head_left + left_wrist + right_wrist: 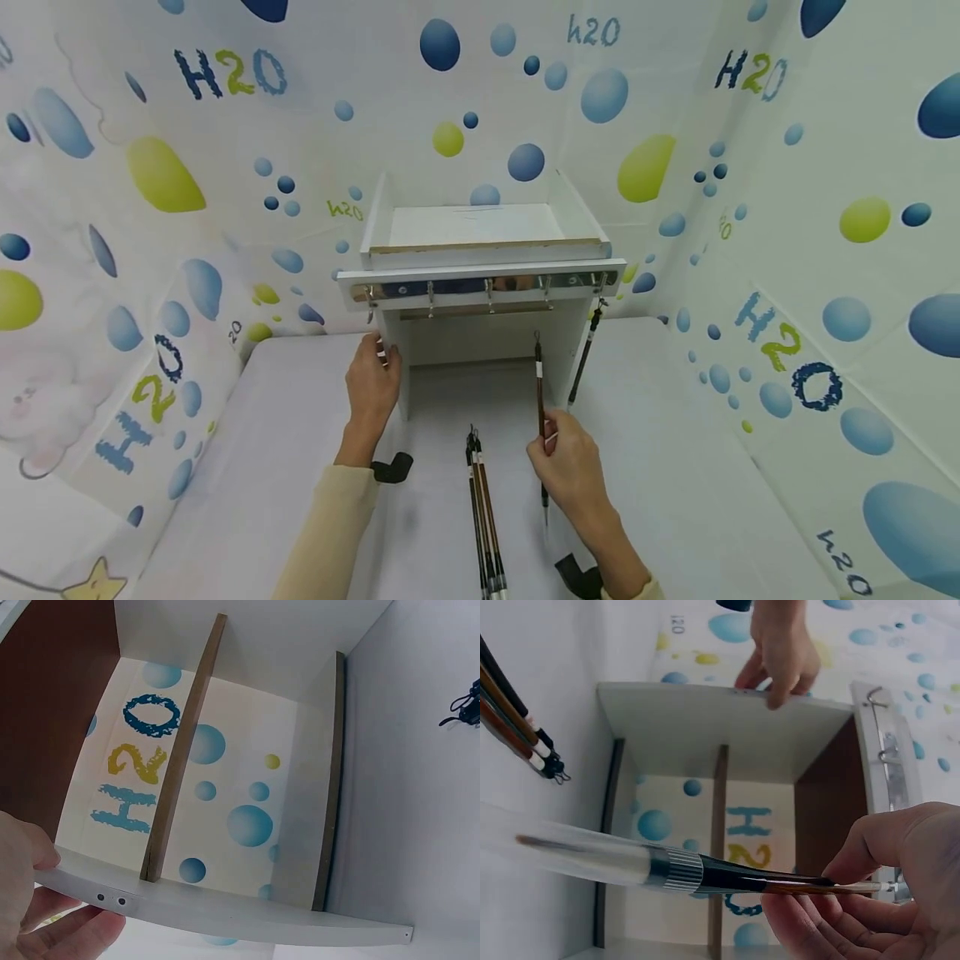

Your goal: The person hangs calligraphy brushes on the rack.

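From the head view, the left hand (372, 382) grips the left wall of the white rack (480, 275) on the counter (675, 467), while the right hand (567, 467) pinches a brush (540, 392) upright, loop end up toward the hooks (487, 293).

The left wrist view shows fingers (45, 930) wrapped round the panel edge.

The right wrist view shows the brush (705, 874) held loosely near its tip; it could slip or miss the hook.
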The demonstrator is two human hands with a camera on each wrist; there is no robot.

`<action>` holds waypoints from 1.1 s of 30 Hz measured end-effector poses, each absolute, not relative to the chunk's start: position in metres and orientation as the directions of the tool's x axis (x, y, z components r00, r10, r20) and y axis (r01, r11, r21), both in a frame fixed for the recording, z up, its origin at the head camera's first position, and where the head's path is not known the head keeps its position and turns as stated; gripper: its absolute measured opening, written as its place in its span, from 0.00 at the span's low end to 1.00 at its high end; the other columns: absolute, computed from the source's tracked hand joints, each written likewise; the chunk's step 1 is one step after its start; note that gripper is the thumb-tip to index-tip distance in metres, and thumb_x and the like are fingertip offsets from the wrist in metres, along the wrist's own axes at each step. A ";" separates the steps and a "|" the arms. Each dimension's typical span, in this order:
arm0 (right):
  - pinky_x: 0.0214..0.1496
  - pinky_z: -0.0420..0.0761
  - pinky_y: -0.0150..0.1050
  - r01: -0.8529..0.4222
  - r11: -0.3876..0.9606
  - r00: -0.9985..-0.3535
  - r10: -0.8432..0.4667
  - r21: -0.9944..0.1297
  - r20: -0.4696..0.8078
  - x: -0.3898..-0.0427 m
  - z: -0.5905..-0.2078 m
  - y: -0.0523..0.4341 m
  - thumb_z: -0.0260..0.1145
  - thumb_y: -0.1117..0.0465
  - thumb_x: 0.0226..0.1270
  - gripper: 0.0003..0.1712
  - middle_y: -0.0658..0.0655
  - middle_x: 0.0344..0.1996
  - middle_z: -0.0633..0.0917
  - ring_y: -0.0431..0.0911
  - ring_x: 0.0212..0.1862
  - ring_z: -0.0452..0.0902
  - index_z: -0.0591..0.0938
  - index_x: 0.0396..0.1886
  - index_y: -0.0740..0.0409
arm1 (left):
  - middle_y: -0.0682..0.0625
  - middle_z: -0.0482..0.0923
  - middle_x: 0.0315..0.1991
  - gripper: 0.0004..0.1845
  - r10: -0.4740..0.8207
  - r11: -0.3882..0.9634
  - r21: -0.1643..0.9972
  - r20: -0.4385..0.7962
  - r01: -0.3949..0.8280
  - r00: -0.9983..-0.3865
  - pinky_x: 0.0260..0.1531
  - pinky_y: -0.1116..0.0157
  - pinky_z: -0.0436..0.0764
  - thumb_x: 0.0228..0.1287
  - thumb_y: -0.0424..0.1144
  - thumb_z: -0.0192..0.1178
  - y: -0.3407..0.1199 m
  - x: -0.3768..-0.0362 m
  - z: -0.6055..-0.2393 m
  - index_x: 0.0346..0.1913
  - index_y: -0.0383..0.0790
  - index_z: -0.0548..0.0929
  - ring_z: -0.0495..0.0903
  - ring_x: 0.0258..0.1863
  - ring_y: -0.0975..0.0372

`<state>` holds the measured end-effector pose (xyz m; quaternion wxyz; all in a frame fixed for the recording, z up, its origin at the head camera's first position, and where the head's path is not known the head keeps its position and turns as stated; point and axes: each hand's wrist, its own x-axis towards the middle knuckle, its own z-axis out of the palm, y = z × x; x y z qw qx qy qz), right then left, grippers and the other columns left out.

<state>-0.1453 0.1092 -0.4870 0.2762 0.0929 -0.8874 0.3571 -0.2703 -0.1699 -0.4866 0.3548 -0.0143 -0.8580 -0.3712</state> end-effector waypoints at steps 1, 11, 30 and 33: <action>0.23 0.78 0.28 -0.369 0.726 -0.826 0.031 -0.581 0.563 -0.146 -0.485 0.109 0.69 0.74 0.50 0.19 0.57 0.26 0.84 0.39 0.25 0.79 0.82 0.46 0.70 | 0.30 0.83 0.44 0.17 -0.239 0.723 0.627 0.620 0.290 -0.747 0.35 0.46 0.87 0.68 0.32 0.59 -0.170 -0.270 -0.487 0.56 0.25 0.77 0.88 0.38 0.41; 0.25 0.81 0.31 -0.396 0.717 -0.794 0.047 -0.574 0.606 -0.153 -0.470 0.114 0.67 0.74 0.52 0.18 0.59 0.28 0.84 0.41 0.26 0.82 0.81 0.45 0.71 | 0.30 0.83 0.44 0.16 -0.240 0.727 0.624 0.621 0.286 -0.746 0.36 0.46 0.87 0.69 0.31 0.59 -0.173 -0.270 -0.490 0.55 0.25 0.76 0.88 0.39 0.41; 0.25 0.81 0.32 -0.387 0.719 -0.797 0.054 -0.577 0.602 -0.168 -0.466 0.117 0.65 0.74 0.53 0.18 0.59 0.28 0.85 0.42 0.26 0.81 0.81 0.47 0.73 | 0.30 0.82 0.43 0.15 -0.221 0.733 0.599 0.659 0.323 -0.719 0.32 0.46 0.87 0.68 0.31 0.59 -0.171 -0.271 -0.491 0.54 0.25 0.76 0.88 0.37 0.41; 0.25 0.81 0.32 -0.375 0.723 -0.802 0.062 -0.581 0.595 -0.169 -0.465 0.116 0.66 0.74 0.53 0.19 0.59 0.28 0.85 0.42 0.26 0.81 0.81 0.47 0.73 | 0.30 0.82 0.43 0.15 -0.224 0.732 0.602 0.654 0.318 -0.723 0.33 0.46 0.87 0.68 0.31 0.59 -0.171 -0.272 -0.491 0.54 0.26 0.77 0.88 0.37 0.41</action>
